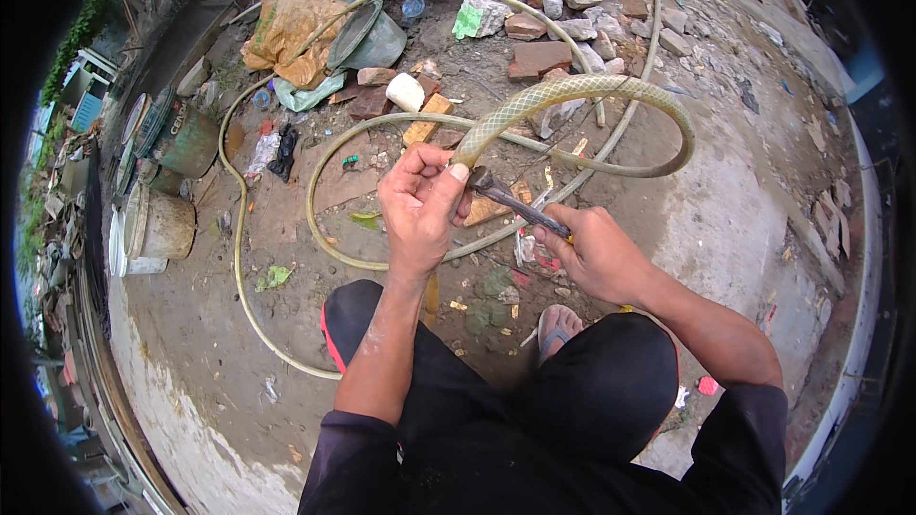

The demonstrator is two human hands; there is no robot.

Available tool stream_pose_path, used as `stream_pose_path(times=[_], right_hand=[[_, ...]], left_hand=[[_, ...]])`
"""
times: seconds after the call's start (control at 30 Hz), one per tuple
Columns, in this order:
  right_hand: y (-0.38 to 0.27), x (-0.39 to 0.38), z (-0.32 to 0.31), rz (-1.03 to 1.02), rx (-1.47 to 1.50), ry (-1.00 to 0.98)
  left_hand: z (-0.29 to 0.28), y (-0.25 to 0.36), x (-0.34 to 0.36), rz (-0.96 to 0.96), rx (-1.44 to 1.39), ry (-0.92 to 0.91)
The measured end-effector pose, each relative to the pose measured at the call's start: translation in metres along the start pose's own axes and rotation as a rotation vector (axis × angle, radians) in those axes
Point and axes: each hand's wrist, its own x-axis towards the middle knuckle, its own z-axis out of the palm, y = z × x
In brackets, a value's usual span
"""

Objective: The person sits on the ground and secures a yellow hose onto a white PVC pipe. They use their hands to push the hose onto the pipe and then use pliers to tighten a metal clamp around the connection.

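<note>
A yellowish, net-patterned hose [582,88] arches up in a loop in front of me. Its end is pinched between the thumb and fingers of my left hand [420,195], so the very tip is partly hidden. My right hand [596,253] is closed round the handles of dark metal pliers [510,198]. The head of the pliers is right beside the hose end, close to my left fingertips. Whether the jaws grip anything cannot be made out. More of the hose lies in wide coils over the dirt ground beyond my knees.
Stones and broken bricks [539,59] are heaped at the far side. A brown sack [291,33] and a tipped grey-green bucket [374,43] lie far left. Dirty buckets [160,221] stand along the left. A white cup-like piece [405,92] and litter are scattered about.
</note>
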Motion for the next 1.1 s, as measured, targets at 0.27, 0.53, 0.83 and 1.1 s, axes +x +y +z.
stream_pose_path(times=[0.27, 0.53, 0.83, 1.1], right_hand=[[0.032, 0.006, 0.018, -0.225, 0.034, 0.159], [0.018, -0.004, -0.013, 0.001, 0.529, -0.269], [0.049, 0.012, -0.016, 0.041, 0.947, -0.525], [0.083, -0.016, -0.03, -0.152, 0.428, -0.277]], left_hand=[[-0.003, -0.006, 0.0, -0.026, -0.023, -0.015], [0.002, -0.002, 0.003, -0.06, -0.055, -0.087], [-0.003, -0.011, 0.008, -0.059, -0.026, -0.093], [0.013, -0.027, 0.008, -0.041, 0.193, -0.181]])
